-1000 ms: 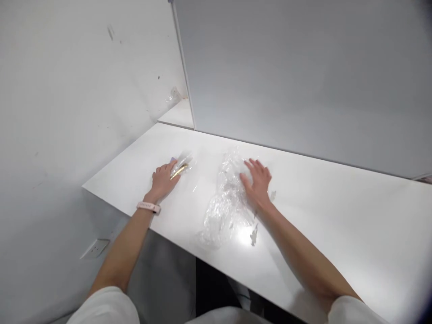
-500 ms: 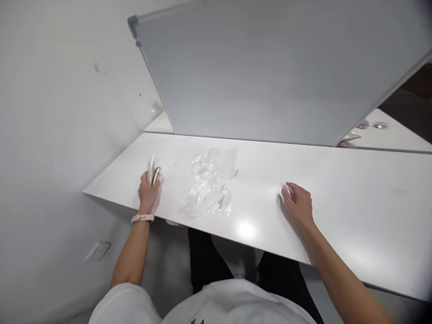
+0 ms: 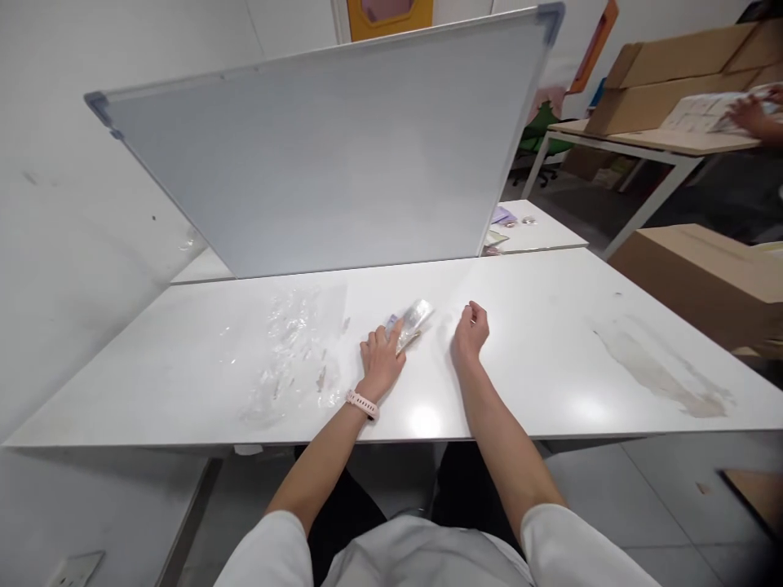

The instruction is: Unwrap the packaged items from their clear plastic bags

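My left hand (image 3: 382, 359), with a pink band at the wrist, reaches to the middle of the white table (image 3: 532, 383). Its fingers lie over some shiny clear plastic packets (image 3: 418, 313) and grip them; a purple patch and a gold-brown edge show among them. What the packets contain is hard to make out. To the right, my right hand (image 3: 472, 328) rests on its side, fingers curled together. Whether anything thin is pinched there is hidden. Left of my left hand, a crumpled clear plastic bag (image 3: 294, 342) lies flat.
A whiteboard (image 3: 330, 155) leans at the table's back edge. Small packets (image 3: 505, 216) lie on another table behind it. A brown stain (image 3: 661, 367) marks the right side. Cardboard boxes (image 3: 710, 269) stand at right, and another person's hand (image 3: 749, 114) shows at a far table.
My left hand has carried the packets from the table's left end to the middle, close to my right hand. The right hand's fingers have curled in more. The view has swung right.
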### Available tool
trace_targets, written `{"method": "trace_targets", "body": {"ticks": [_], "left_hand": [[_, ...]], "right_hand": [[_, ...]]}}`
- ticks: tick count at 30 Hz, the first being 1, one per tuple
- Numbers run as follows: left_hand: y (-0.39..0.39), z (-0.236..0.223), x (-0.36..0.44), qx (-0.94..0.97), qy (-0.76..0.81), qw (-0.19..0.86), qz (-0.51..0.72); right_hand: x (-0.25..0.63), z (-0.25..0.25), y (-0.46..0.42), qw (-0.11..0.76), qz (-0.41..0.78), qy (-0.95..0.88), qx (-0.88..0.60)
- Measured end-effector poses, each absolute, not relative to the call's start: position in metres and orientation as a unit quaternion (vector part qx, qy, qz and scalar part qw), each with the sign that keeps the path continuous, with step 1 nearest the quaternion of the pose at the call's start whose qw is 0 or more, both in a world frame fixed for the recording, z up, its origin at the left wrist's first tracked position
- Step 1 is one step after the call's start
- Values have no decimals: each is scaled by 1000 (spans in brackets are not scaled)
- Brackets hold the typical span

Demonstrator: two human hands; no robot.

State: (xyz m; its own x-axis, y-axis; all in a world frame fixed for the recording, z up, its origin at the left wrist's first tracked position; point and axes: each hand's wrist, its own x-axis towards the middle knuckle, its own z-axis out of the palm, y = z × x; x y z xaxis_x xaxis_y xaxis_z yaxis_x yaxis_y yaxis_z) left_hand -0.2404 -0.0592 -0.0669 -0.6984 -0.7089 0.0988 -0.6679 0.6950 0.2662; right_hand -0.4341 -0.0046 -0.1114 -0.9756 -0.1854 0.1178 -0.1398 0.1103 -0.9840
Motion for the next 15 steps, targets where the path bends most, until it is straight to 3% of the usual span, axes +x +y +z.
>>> {"method": "trace_targets", "body": {"ticks": [6, 11, 15], "left_hand": [[-54, -53, -226, 371, -917, 83, -124], [-64, -41, -140, 491, -863, 101, -59], [-95, -56, -76, 613, -777, 82, -115]], "right_hand": [[-431, -117, -9, 27, -643, 750, -153], [-434, -120, -8, 7, -647, 747, -154], [-429, -115, -7, 7, -640, 752, -158]]}}
